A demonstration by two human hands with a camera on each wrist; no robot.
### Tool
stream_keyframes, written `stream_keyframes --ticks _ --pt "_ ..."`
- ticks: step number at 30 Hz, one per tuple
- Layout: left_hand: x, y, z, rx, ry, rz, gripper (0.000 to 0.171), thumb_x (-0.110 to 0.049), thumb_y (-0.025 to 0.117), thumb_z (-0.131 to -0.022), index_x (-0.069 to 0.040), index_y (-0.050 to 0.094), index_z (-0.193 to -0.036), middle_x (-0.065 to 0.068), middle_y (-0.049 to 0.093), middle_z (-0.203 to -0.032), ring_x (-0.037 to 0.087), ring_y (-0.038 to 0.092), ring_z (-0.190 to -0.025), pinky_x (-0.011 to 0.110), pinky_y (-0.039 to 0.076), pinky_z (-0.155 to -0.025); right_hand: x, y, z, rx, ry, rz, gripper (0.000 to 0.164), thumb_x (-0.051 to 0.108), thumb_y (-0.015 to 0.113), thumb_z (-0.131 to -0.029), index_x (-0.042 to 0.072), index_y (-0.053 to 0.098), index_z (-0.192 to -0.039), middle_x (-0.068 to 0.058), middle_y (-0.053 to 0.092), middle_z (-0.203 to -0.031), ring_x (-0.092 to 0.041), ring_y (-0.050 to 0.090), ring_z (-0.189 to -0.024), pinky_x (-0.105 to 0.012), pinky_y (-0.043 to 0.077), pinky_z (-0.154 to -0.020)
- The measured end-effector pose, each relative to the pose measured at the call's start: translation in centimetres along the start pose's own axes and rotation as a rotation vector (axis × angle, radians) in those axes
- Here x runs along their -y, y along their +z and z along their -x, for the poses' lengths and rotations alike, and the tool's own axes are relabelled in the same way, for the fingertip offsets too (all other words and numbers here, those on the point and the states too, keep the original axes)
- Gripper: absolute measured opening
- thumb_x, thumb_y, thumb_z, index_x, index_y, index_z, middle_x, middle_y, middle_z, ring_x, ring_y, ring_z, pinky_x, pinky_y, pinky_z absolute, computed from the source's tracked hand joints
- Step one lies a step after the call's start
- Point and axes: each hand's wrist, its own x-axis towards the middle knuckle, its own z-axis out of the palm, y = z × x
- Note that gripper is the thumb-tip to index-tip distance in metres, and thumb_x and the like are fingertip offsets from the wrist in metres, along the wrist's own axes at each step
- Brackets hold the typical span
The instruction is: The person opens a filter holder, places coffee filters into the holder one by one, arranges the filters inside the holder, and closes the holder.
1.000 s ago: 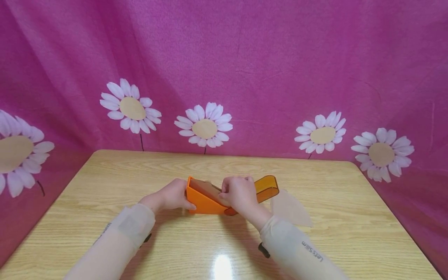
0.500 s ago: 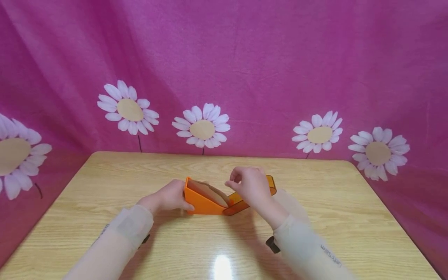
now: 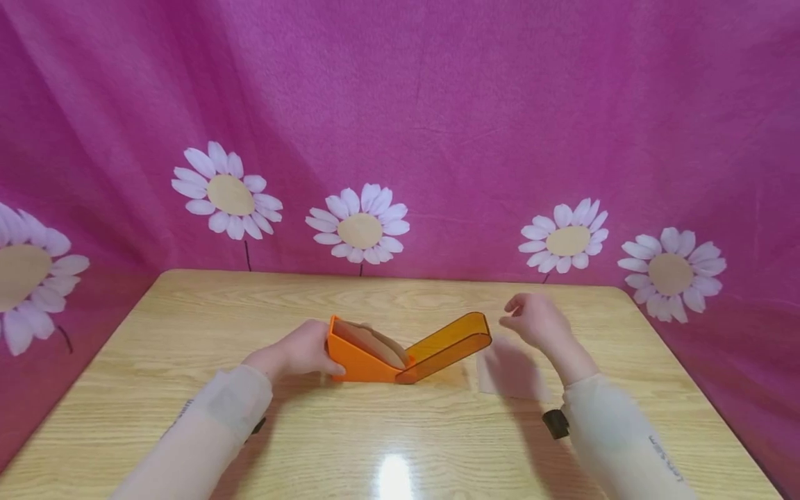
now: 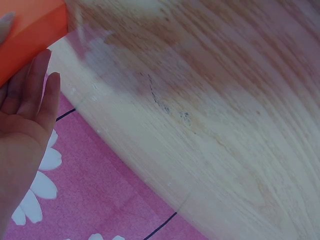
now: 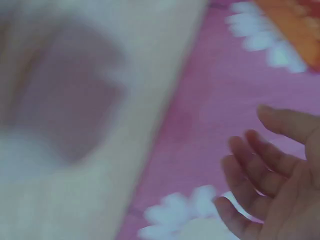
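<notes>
An orange coffee filter box (image 3: pixel 365 357) stands on the table with its amber see-through lid (image 3: pixel 446 347) swung open to the right. Brown paper filters (image 3: pixel 378 345) sit inside it. My left hand (image 3: pixel 303 351) grips the box's left end, the thumb on the near face. In the left wrist view, the fingers of the left hand (image 4: pixel 25 120) lie along the orange wall (image 4: pixel 37 35). A loose pale paper filter (image 3: pixel 494 378) lies flat right of the lid. Above it, my right hand (image 3: pixel 540 323) holds nothing; in the right wrist view its fingers (image 5: pixel 255 175) are loosely bent and apart.
The wooden table (image 3: pixel 325 437) has its far edge against a pink curtain (image 3: pixel 462 139) printed with white daisies. Bright glare shows on the near part of the table.
My right hand has left the brown filters in the box and moved right, past the lid, to above the loose filter. The left hand keeps its hold on the box.
</notes>
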Motion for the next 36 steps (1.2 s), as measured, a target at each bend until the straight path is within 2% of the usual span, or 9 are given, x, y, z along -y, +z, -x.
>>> stream_keyframes --ticks 3,7,12,19,36 --pt "0.0 -0.1 0.0 -0.003 0.005 0.002 0.034 -0.007 0.078 -0.073 -0.012 0.063 -0.103 -0.004 0.065 -0.092 0.015 0.057 -0.08 0.033 0.049 -0.084 -2.1 1.5 -0.3 0.112 0.045 0.079 0.037 0.02 0.065 -0.082 -0.006 0.06 -0.107 -0.023 0.064 -0.105 -0.032 0.061 -0.091 -0.045 0.048 -0.077" --pt "0.0 0.0 0.0 -0.003 0.004 0.002 0.034 -0.007 0.079 -0.073 -0.012 0.064 -0.103 -0.004 0.065 -0.092 0.014 0.057 -0.08 0.033 0.049 -0.084 -3.8 3.1 -0.4 0.165 0.079 0.125 0.041 0.021 0.067 -0.079 -0.007 0.059 -0.108 -0.024 0.063 -0.108 -0.032 0.06 -0.091 -0.049 0.047 -0.079" --pt "0.0 -0.1 0.0 -0.006 0.004 -0.011 0.035 -0.008 0.079 -0.072 -0.012 0.064 -0.103 -0.004 0.066 -0.093 0.014 0.057 -0.08 0.034 0.049 -0.085 -4.3 3.8 -0.4 0.167 0.097 0.117 0.041 0.023 0.071 -0.074 -0.005 0.059 -0.101 -0.019 0.064 -0.096 -0.027 0.058 -0.082 -0.048 0.047 -0.076" --pt "0.0 -0.1 0.0 -0.001 0.002 -0.005 0.035 -0.008 0.079 -0.073 -0.013 0.063 -0.104 -0.004 0.065 -0.093 0.014 0.057 -0.081 0.033 0.048 -0.085 -4.5 4.4 -0.3 0.17 0.099 0.121 0.029 0.02 0.073 -0.07 0.0 0.058 -0.084 -0.01 0.058 -0.078 -0.023 0.05 -0.071 -0.04 0.046 -0.067" --pt "0.2 0.0 -0.1 -0.007 0.009 -0.008 0.037 -0.007 0.079 -0.072 -0.013 0.064 -0.104 -0.005 0.066 -0.094 0.014 0.057 -0.082 0.035 0.049 -0.087 -4.8 4.8 -0.6 0.158 0.112 0.135 0.029 0.018 0.073 -0.069 0.0 0.06 -0.087 -0.01 0.059 -0.08 -0.024 0.051 -0.071 -0.041 0.045 -0.067"
